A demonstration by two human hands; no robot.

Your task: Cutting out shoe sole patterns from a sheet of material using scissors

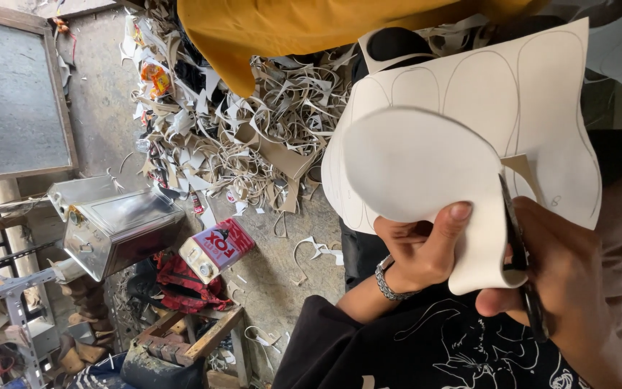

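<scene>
My left hand (422,248), with a metal bracelet on the wrist, pinches a pale, stiff sheet (469,137) marked with pencilled sole outlines; its thumb lies on the curled, rounded flap. My right hand (570,274) grips black scissors (518,252), whose blades bite into the sheet's lower edge beside the thumb. The scissor handles are mostly hidden inside my fingers.
A heap of pale offcut strips (253,122) covers the concrete floor ahead. A yellow cloth (289,29) hangs above it. On the left lie a shiny metal can (120,230), a red and cream tin (217,248), a red bag (181,284), a wooden frame (203,338) and a grey board (12,94).
</scene>
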